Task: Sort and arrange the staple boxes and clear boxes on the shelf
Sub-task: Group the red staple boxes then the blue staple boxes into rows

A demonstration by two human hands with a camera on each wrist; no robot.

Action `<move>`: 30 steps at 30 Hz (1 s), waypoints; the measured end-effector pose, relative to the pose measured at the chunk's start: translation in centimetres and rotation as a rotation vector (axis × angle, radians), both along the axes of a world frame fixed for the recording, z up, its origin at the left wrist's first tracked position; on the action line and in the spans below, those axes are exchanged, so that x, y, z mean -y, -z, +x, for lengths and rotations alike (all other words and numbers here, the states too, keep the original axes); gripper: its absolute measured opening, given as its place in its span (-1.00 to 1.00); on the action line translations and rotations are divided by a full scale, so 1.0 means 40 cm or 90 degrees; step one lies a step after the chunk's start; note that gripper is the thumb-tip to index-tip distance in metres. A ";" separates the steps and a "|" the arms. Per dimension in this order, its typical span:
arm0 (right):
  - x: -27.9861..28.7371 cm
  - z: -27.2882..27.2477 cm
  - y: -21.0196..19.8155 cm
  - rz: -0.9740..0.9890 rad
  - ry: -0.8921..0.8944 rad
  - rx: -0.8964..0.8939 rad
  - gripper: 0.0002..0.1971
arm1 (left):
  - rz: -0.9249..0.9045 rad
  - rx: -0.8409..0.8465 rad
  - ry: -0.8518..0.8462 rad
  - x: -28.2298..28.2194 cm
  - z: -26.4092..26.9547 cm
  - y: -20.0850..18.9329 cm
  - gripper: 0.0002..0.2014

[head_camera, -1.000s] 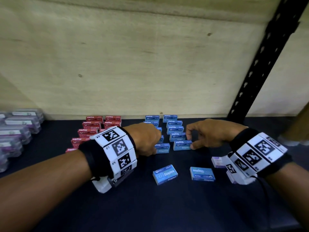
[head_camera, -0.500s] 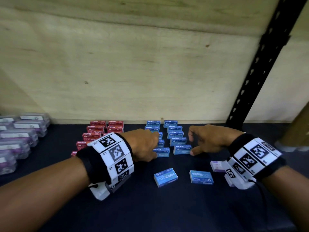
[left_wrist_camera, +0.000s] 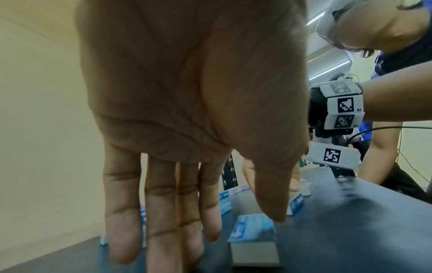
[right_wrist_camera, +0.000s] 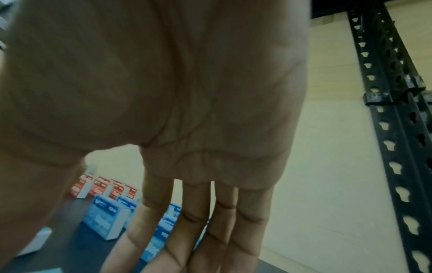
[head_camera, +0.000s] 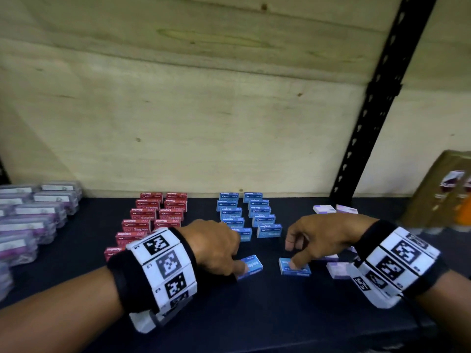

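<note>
Loose blue staple boxes: left hand (head_camera: 216, 248) and right hand (head_camera: 316, 238) each touch one, grip relaxed.

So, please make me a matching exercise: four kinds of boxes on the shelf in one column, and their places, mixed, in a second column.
Things:
1. red staple boxes
2. clear boxes
3. standing blue staple boxes
4. pale purple boxes

Places:
A. far left of the shelf
B. rows behind the hands, centre
C. right side, near the black post
D. rows behind the left wrist

Pairs: 1-D, 2-A, 3-B, 4-C
</note>
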State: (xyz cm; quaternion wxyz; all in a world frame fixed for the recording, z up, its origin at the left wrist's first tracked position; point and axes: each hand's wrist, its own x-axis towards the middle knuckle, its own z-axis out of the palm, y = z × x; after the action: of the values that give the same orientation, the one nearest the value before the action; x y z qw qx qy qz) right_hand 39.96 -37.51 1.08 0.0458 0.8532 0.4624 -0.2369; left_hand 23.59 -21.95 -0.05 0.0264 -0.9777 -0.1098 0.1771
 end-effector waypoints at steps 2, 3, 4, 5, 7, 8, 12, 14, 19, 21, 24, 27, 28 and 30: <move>0.004 -0.011 0.006 -0.032 -0.018 0.027 -0.55 | 0.001 0.001 0.018 0.009 0.007 0.010 -0.50; 0.006 -0.013 0.011 -0.036 -0.025 0.039 -0.55 | -0.001 0.005 0.031 0.013 0.009 0.013 -0.52; 0.006 -0.013 0.019 -0.035 -0.030 0.044 -0.57 | -0.006 0.011 0.042 0.015 0.011 0.015 -0.54; 0.007 -0.014 0.025 -0.028 -0.034 0.045 -0.58 | -0.018 0.017 0.050 0.016 0.012 0.015 -0.57; 0.008 -0.014 0.030 -0.018 -0.038 0.046 -0.61 | -0.063 0.033 0.052 0.013 0.013 0.017 -0.62; 0.008 -0.014 0.027 -0.014 -0.037 0.045 -0.62 | -0.093 0.042 0.049 0.010 0.014 0.016 -0.64; 0.009 -0.012 0.011 0.025 -0.033 0.043 -0.64 | -0.219 0.072 0.035 -0.014 0.020 0.016 -0.72; 0.003 -0.003 0.008 0.047 -0.036 0.032 -0.64 | -0.219 0.075 0.029 -0.028 0.018 0.016 -0.73; -0.018 0.016 0.006 0.059 -0.058 0.070 -0.74 | -0.146 0.079 0.007 -0.055 0.014 0.014 -0.69; -0.027 0.017 0.009 0.054 -0.066 0.100 -0.77 | -0.116 0.082 -0.006 -0.057 0.016 0.014 -0.68; -0.041 0.009 0.019 0.067 -0.085 0.093 -0.80 | -0.083 0.073 -0.032 -0.055 0.014 0.016 -0.70; -0.055 -0.003 0.033 0.064 -0.109 0.064 -0.81 | -0.063 0.059 -0.040 -0.055 0.010 0.013 -0.76; -0.060 -0.005 0.038 0.059 -0.115 0.067 -0.79 | -0.059 0.057 -0.040 -0.055 0.009 0.011 -0.78; -0.065 -0.004 0.042 0.056 -0.118 0.082 -0.77 | -0.041 0.052 -0.034 -0.051 0.012 0.008 -0.78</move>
State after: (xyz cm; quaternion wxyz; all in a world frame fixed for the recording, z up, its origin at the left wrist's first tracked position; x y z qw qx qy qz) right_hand 39.79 -34.92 -0.58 0.0598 0.8214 0.5453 -0.1561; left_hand 24.06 -19.91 -0.36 -0.0145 -0.9812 -0.1314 0.1408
